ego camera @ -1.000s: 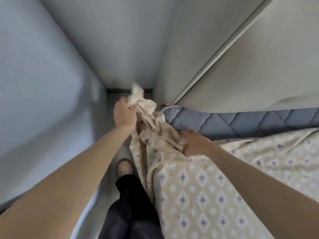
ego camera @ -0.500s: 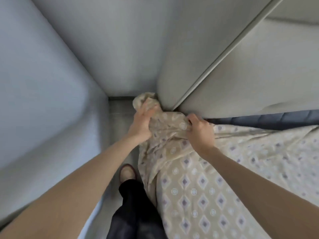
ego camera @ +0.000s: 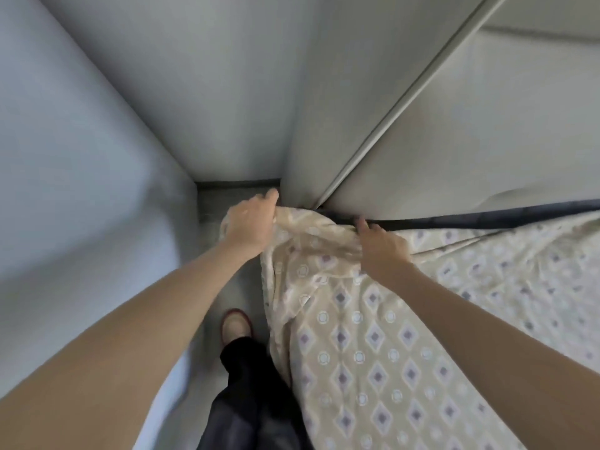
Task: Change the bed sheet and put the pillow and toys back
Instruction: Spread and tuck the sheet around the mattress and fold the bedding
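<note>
I see the left hand (ego camera: 248, 222) gripping the bunched corner of the patterned sheet (ego camera: 373, 336) beside the headboard (ego camera: 470, 125). The right hand (ego camera: 381, 245) sits on the sheet by the dark mattress (ego camera: 487, 219) edge; pinching or pressing, I can't tell.
</note>
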Demonstrator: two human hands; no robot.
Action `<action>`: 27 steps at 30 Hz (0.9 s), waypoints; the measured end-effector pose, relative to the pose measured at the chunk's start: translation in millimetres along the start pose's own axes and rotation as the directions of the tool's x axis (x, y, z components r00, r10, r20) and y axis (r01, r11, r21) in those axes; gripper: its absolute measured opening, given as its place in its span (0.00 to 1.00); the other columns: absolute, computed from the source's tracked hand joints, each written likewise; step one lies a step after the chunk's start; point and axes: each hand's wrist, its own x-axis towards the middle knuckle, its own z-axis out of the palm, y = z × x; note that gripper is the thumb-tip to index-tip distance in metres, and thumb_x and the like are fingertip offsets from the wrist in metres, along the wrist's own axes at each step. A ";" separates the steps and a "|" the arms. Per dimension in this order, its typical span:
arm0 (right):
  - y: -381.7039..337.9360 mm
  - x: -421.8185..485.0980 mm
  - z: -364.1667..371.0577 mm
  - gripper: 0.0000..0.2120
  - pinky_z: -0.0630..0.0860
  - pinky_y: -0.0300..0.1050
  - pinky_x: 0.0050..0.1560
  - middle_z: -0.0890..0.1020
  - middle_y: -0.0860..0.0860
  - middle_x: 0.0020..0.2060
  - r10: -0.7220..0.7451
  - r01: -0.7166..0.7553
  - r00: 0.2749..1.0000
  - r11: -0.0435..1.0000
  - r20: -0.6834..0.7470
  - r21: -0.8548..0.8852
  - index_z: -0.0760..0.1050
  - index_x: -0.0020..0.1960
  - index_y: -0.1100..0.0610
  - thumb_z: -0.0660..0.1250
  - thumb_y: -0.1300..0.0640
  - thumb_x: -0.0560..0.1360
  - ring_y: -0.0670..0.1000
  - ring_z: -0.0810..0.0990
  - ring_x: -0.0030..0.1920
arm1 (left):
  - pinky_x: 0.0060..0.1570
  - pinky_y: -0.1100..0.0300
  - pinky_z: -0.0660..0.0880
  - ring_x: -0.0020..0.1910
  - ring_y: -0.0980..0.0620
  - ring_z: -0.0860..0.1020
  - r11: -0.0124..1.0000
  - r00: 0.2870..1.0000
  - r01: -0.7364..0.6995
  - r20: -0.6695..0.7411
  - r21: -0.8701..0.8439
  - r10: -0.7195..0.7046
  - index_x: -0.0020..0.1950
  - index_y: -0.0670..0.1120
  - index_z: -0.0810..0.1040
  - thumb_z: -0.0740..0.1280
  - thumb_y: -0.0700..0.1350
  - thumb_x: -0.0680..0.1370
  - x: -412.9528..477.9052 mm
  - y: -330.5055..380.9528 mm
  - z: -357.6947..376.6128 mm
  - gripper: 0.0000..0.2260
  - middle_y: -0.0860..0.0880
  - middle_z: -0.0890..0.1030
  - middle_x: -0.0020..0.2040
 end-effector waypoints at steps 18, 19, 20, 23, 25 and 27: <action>1.7 17.9 37.2 0.11 0.75 0.48 0.45 0.80 0.57 0.49 0.079 -0.071 0.997 0.950 -0.014 0.303 0.75 0.56 0.59 0.61 0.60 0.75 0.61 0.79 0.51 | 0.41 0.56 0.68 0.58 0.45 0.72 0.992 0.967 0.031 0.249 0.123 -0.061 0.60 0.46 0.77 0.66 0.36 0.73 11.3 3.3 29.1 0.16 0.45 0.72 0.62; -4.6 20.3 35.8 0.10 0.74 0.49 0.45 0.80 0.58 0.48 0.151 -0.099 0.985 0.898 -0.088 0.428 0.76 0.53 0.61 0.60 0.62 0.75 0.61 0.79 0.50 | 0.40 0.56 0.67 0.59 0.45 0.70 0.989 0.971 0.056 0.223 0.134 -0.085 0.59 0.43 0.76 0.66 0.36 0.73 13.6 1.3 30.0 0.14 0.44 0.68 0.64; -11.1 23.8 34.8 0.10 0.74 0.49 0.47 0.79 0.59 0.48 0.216 -0.117 0.970 0.823 -0.116 0.556 0.77 0.51 0.63 0.59 0.64 0.74 0.61 0.77 0.50 | 0.40 0.56 0.67 0.60 0.44 0.67 0.988 0.972 0.101 0.199 0.113 -0.122 0.56 0.42 0.76 0.66 0.36 0.73 16.1 -1.3 30.4 0.12 0.43 0.65 0.65; -30.0 31.8 29.6 0.11 0.74 0.50 0.49 0.78 0.60 0.47 0.420 -0.203 0.907 0.468 -0.014 0.860 0.77 0.48 0.64 0.57 0.67 0.71 0.60 0.75 0.47 | 0.40 0.55 0.69 0.58 0.41 0.64 0.966 0.958 0.257 0.130 -0.003 -0.255 0.48 0.42 0.74 0.64 0.35 0.73 26.5 -9.0 35.0 0.05 0.41 0.60 0.65; -42.2 35.8 30.7 0.12 0.74 0.49 0.50 0.79 0.59 0.48 0.489 -0.231 0.871 0.328 0.045 0.916 0.76 0.50 0.64 0.58 0.67 0.70 0.58 0.74 0.47 | 0.41 0.53 0.70 0.53 0.41 0.69 0.951 0.944 0.309 0.131 -0.030 -0.303 0.52 0.44 0.74 0.61 0.38 0.76 34.8 -16.5 38.9 0.07 0.41 0.66 0.61; -50.7 36.2 37.2 0.13 0.72 0.48 0.56 0.77 0.58 0.54 0.492 -0.178 0.870 0.325 -0.005 0.929 0.75 0.56 0.64 0.62 0.66 0.72 0.57 0.75 0.53 | 0.42 0.52 0.70 0.50 0.41 0.76 0.944 0.937 0.327 0.146 -0.039 -0.319 0.57 0.47 0.75 0.58 0.40 0.77 40.9 -27.3 41.2 0.11 0.42 0.76 0.55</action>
